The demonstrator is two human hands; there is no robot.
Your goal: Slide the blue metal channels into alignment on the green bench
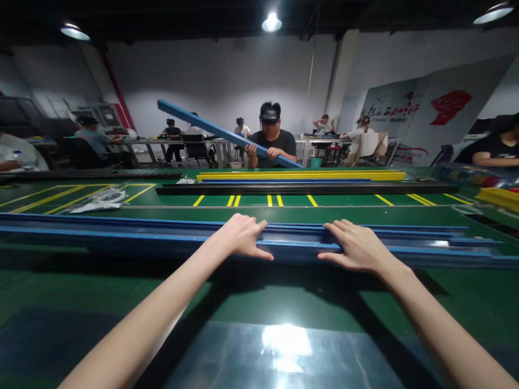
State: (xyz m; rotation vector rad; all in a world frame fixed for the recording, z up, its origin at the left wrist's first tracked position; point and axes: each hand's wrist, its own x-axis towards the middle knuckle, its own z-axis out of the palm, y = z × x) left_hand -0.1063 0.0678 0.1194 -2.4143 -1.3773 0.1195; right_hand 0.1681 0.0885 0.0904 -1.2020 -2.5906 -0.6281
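Long blue channel rails (pixel 294 252) run across the whole width of the view, lying lengthwise beside one another above the green table (pixel 290 299). My left hand (pixel 243 236) grips them near the middle, its thumb on the near side and its fingers over the top. A short way to the right, my right hand (pixel 357 244) holds the same rails in a similar grasp. The fingertips on the far side are partly hidden. The right ends of the rails are staggered. A dark shadow falls on the table underneath.
Behind the rails lie a black bar (pixel 311 187) and a yellow bar (pixel 348 175). A white cable coil (pixel 107 198) rests at the left. Across the table a co-worker (pixel 278 142) holds up a slanting blue bar (pixel 205 125). Yellow trays (pixel 504 200) sit at the right.
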